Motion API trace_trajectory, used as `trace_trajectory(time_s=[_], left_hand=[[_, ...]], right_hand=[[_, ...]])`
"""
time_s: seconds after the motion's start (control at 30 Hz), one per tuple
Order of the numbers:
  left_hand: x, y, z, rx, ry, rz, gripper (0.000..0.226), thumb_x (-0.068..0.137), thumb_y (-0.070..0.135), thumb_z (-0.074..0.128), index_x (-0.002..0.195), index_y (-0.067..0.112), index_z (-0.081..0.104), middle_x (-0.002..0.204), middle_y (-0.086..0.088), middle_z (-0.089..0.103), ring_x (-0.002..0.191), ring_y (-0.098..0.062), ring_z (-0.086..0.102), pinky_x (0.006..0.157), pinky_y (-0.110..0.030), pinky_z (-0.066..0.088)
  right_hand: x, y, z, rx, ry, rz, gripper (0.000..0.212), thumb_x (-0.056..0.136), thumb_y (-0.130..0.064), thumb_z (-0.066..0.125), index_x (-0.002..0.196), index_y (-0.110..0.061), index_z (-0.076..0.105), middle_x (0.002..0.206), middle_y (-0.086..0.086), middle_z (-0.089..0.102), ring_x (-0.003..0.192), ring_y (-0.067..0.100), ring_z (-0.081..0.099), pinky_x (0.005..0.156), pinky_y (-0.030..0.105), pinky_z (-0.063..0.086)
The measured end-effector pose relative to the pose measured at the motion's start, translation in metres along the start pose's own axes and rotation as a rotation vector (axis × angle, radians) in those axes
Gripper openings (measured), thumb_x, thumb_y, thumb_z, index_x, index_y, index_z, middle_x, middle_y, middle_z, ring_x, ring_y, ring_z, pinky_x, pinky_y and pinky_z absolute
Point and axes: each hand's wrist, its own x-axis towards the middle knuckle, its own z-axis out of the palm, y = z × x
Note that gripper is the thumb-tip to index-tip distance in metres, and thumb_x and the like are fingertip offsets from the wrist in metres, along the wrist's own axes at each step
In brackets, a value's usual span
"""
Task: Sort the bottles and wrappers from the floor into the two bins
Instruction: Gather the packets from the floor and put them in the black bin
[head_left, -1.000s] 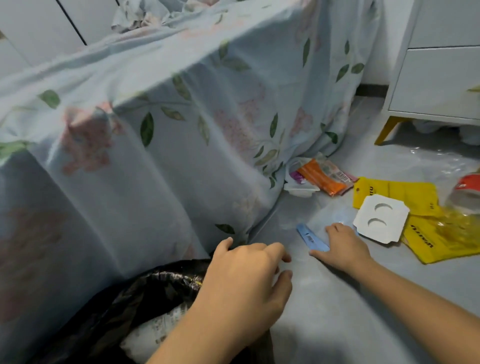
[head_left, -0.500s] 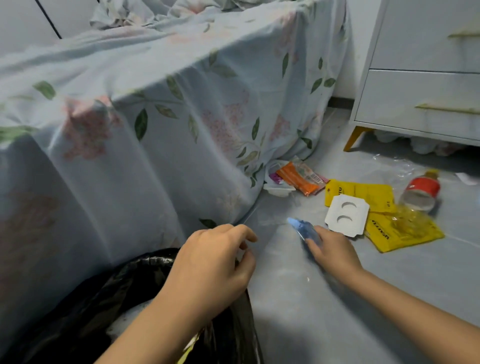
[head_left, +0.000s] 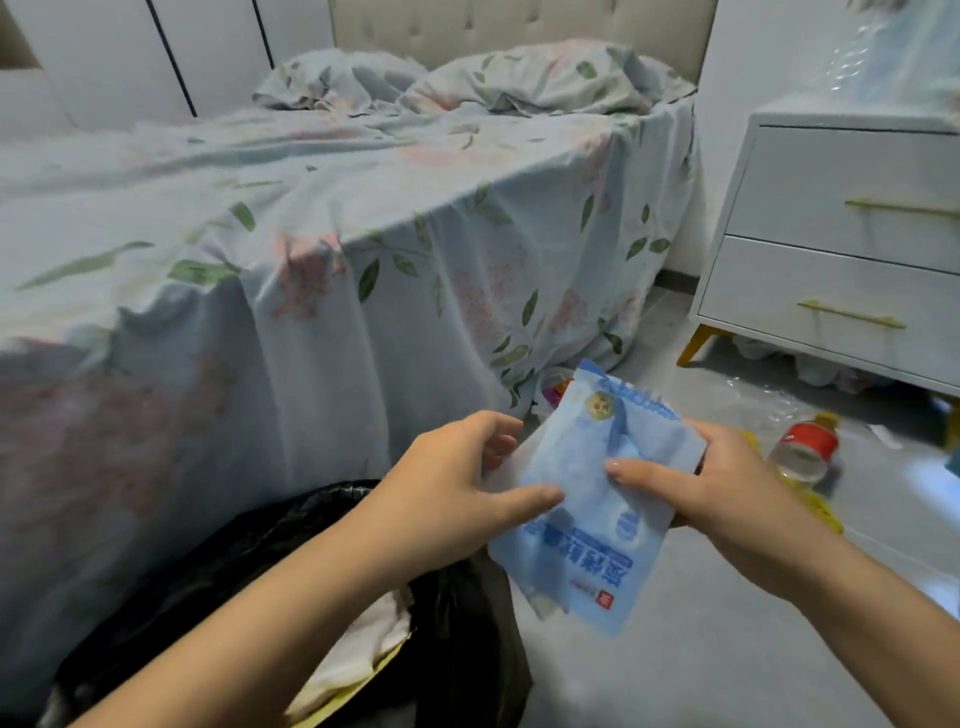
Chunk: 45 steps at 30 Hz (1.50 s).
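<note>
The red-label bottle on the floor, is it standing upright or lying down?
Lying down: the red-label bottle rests on its side on the floor, round end facing the camera.

This is a bedroom in a home. Beyond and to the left of where the two hands meet stands a bed draped in a pale blue sheet printed with green leaves and pink flowers (head_left: 395, 218), its rumpled matching pillows (head_left: 467, 83) lying against a beige tufted headboard (head_left: 519, 26). Up and to the right of the grip sits a white two-drawer nightstand with gold bar handles (head_left: 852, 228) (on a yellow leg). White wardrobe panels (head_left: 171, 47) line the far left wall, over a grey floor (head_left: 727, 649).
</note>
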Motion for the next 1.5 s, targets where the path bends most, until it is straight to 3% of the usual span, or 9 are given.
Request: trace_trajectory(time_s=[0.1,0.3,0.6,0.83,0.93,1.13,1.23,1.33,1.5], left_hand=[[-0.017,0.006,-0.018,-0.254,-0.030,-0.068,0.034,0.072,0.038,0.079,0.098,0.020,0.071,0.093,0.003,0.076,0.089,-0.013,0.072,0.085,-0.041,0.057],[-0.051,0.004,-0.033,-0.477,-0.041,-0.186,0.021,0.079,0.026,0.072,0.090,0.009,0.074,0.083,-0.006,0.077,0.075,-0.017,0.072,0.055,-0.021,0.051],[-0.094,-0.035,-0.040,-0.473,0.037,-0.292,0.016,0.083,0.022,0.069,0.084,0.007,0.074,0.080,-0.005,0.077,0.073,-0.015,0.072,0.062,-0.025,0.053],[-0.115,-0.069,-0.050,-0.576,0.151,-0.431,0.018,0.087,0.023,0.064,0.089,0.008,0.073,0.084,-0.008,0.077,0.079,-0.023,0.073,0.073,-0.039,0.056],[-0.121,-0.077,-0.052,-0.696,0.148,-0.452,0.021,0.083,0.025,0.066,0.091,0.006,0.072,0.089,-0.013,0.076,0.076,-0.024,0.072,0.067,-0.036,0.055],[-0.133,-0.094,-0.068,-0.854,0.105,-0.475,0.031,0.078,0.024,0.068,0.101,0.003,0.070,0.100,-0.019,0.073,0.090,-0.033,0.070,0.073,-0.038,0.058],[-0.138,-0.105,-0.075,-0.545,0.257,-0.483,0.007,0.082,0.018,0.073,0.087,0.014,0.073,0.095,-0.010,0.075,0.082,-0.018,0.071,0.063,-0.026,0.058],[-0.140,-0.115,-0.089,-0.156,0.519,-0.386,0.020,0.081,0.014,0.072,0.087,0.030,0.063,0.093,0.003,0.072,0.082,-0.009,0.068,0.082,-0.024,0.054],[-0.142,-0.106,-0.087,-0.245,0.596,-0.370,0.024,0.066,0.039,0.064,0.088,0.029,0.065,0.081,0.005,0.073,0.081,-0.013,0.069,0.083,-0.043,0.056]], right_hand=[[-0.009,-0.016,0.015,0.071,-0.120,0.011,0.031,0.069,-0.022,0.076,0.097,-0.017,0.066,0.085,0.004,0.076,0.076,0.022,0.074,0.058,0.032,0.060],[-0.018,-0.017,0.022,0.045,-0.072,-0.039,0.019,0.083,-0.019,0.065,0.102,-0.020,0.067,0.088,0.001,0.076,0.078,0.017,0.073,0.052,0.032,0.058],[-0.026,0.002,0.048,-0.059,-0.148,0.058,0.011,0.088,-0.015,0.063,0.087,-0.008,0.072,0.071,0.003,0.071,0.061,0.014,0.064,0.057,0.036,0.060],[-0.019,0.001,0.110,0.162,-0.265,0.181,0.036,0.074,-0.023,0.071,0.108,-0.017,0.061,0.101,0.001,0.073,0.088,0.018,0.073,0.069,0.036,0.061],[-0.017,-0.001,0.132,0.204,-0.440,0.224,0.036,0.073,-0.027,0.069,0.109,-0.021,0.062,0.100,-0.001,0.075,0.091,0.017,0.072,0.075,0.035,0.060],[0.006,0.000,0.159,0.208,-0.472,0.240,0.034,0.077,-0.008,0.074,0.108,-0.017,0.062,0.097,0.001,0.076,0.089,0.018,0.072,0.078,0.041,0.060],[0.013,-0.005,0.165,0.016,-0.448,0.033,0.037,0.077,-0.005,0.074,0.112,-0.012,0.062,0.103,0.005,0.074,0.092,0.019,0.072,0.080,0.038,0.059],[0.016,-0.010,0.170,-0.447,-0.369,-0.423,0.032,0.075,-0.018,0.077,0.101,-0.018,0.058,0.093,-0.003,0.072,0.087,0.009,0.069,0.078,0.028,0.055],[0.011,0.010,0.199,-0.952,-0.683,-0.524,0.047,0.072,-0.029,0.076,0.109,-0.014,0.051,0.106,0.010,0.065,0.100,0.029,0.061,0.081,0.041,0.051]])
